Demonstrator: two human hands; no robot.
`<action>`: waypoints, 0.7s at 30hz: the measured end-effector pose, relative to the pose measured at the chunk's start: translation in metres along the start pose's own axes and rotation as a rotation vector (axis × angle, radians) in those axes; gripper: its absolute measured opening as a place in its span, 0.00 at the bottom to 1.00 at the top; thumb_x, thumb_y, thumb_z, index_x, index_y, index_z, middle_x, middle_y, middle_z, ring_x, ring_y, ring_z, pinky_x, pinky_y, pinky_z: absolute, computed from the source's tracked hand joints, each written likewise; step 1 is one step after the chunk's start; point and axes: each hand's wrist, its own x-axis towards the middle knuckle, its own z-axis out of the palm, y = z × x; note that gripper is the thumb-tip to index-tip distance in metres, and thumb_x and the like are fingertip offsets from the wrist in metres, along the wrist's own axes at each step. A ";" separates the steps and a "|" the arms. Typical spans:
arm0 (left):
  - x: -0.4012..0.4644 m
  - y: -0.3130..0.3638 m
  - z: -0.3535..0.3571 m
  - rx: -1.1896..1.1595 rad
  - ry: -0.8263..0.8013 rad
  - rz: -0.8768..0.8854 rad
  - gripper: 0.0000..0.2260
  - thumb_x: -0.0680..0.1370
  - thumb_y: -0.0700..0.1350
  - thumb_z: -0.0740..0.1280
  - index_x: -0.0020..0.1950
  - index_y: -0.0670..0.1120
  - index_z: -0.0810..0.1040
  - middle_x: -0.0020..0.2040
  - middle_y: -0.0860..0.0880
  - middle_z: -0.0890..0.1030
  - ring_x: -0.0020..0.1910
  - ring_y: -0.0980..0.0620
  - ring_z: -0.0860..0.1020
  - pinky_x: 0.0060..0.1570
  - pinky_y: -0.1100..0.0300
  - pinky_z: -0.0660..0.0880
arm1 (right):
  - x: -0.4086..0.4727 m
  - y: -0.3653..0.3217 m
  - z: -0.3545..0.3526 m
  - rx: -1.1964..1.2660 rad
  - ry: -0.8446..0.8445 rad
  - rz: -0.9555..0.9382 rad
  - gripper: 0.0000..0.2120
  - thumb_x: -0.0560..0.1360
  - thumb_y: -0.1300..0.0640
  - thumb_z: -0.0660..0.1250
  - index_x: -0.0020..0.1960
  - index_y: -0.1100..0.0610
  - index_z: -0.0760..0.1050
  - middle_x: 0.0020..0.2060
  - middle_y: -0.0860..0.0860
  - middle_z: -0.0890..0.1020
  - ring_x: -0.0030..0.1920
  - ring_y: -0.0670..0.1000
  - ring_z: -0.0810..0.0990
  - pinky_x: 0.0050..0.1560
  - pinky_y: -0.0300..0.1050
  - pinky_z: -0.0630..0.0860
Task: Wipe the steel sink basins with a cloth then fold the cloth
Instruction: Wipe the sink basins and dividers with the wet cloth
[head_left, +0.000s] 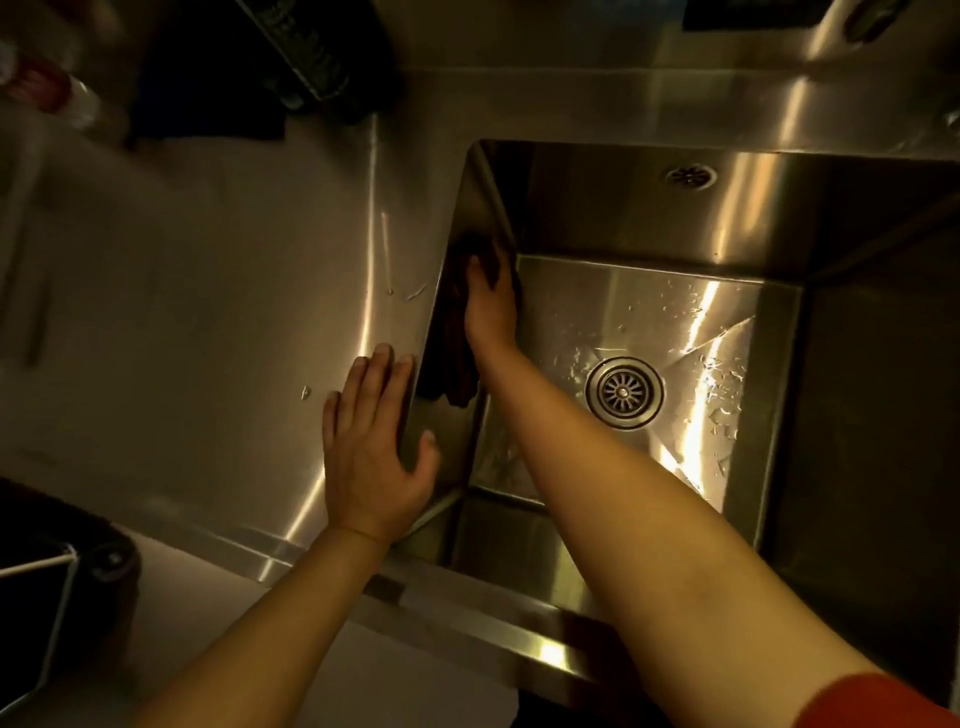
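The right hand (491, 306) presses a dark cloth (452, 338) flat-fingered against the basin (649, 218)'s left wall to wipe it, while the left hand (374, 441) lies open on the near-left counter (208, 312) rim as a brace.

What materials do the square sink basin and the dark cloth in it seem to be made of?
Square sink basin: apparently stainless steel with a brushed finish; it shows streaky reflections and bright glare, and water drops bead on its floor.
Dark cloth: seemingly a soft textile, brownish and matte; it hangs in limp folds against the left wall under the right hand. The fibre cannot be told.

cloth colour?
Dark reddish-brown cloth, pressed against the sink wall; head view.
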 end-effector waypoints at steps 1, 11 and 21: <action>0.001 0.000 0.000 0.000 0.000 -0.001 0.38 0.77 0.54 0.63 0.85 0.54 0.53 0.85 0.54 0.52 0.84 0.50 0.50 0.80 0.38 0.53 | 0.003 0.008 -0.001 -0.004 0.000 0.004 0.25 0.85 0.50 0.58 0.81 0.49 0.60 0.77 0.53 0.67 0.75 0.55 0.68 0.59 0.34 0.67; 0.002 0.003 -0.001 0.018 -0.024 -0.032 0.38 0.76 0.54 0.64 0.85 0.54 0.54 0.85 0.53 0.53 0.84 0.50 0.50 0.79 0.36 0.55 | -0.091 0.083 -0.026 -0.126 -0.141 0.214 0.22 0.86 0.52 0.56 0.79 0.47 0.61 0.73 0.52 0.72 0.69 0.51 0.74 0.69 0.47 0.72; 0.002 0.002 -0.001 0.024 -0.009 -0.033 0.38 0.76 0.54 0.63 0.85 0.55 0.54 0.85 0.54 0.53 0.84 0.50 0.52 0.78 0.35 0.57 | -0.147 0.050 -0.066 -0.331 -0.530 0.316 0.14 0.82 0.55 0.65 0.68 0.51 0.76 0.61 0.53 0.83 0.61 0.52 0.81 0.66 0.50 0.76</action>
